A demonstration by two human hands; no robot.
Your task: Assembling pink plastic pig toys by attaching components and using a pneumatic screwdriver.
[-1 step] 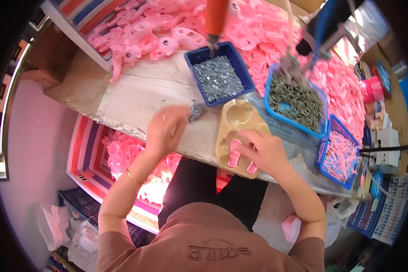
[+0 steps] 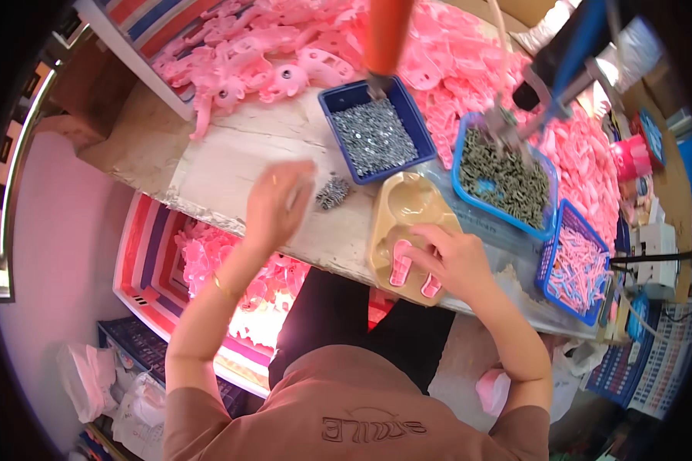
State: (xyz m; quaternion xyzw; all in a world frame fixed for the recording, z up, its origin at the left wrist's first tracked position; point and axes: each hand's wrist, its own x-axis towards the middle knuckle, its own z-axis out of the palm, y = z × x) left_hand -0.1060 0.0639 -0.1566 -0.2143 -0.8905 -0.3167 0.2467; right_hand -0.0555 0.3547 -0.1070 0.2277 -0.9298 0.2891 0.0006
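Pink toy parts (image 2: 469,61) crowd the table (image 2: 223,165). Left hand (image 2: 277,201) hovers spread and blurry beside loose screws (image 2: 332,192); right hand (image 2: 454,260) presses pink pieces (image 2: 400,273) into the tan tray (image 2: 407,203), steadying them.

The counter (image 2: 231,165) has a worn, pale wooden top with chipped edges. A striped red, white and blue bin (image 2: 142,261) stands below its front edge. The floor (image 2: 61,253) at left is pink. Lighting is bright and even.
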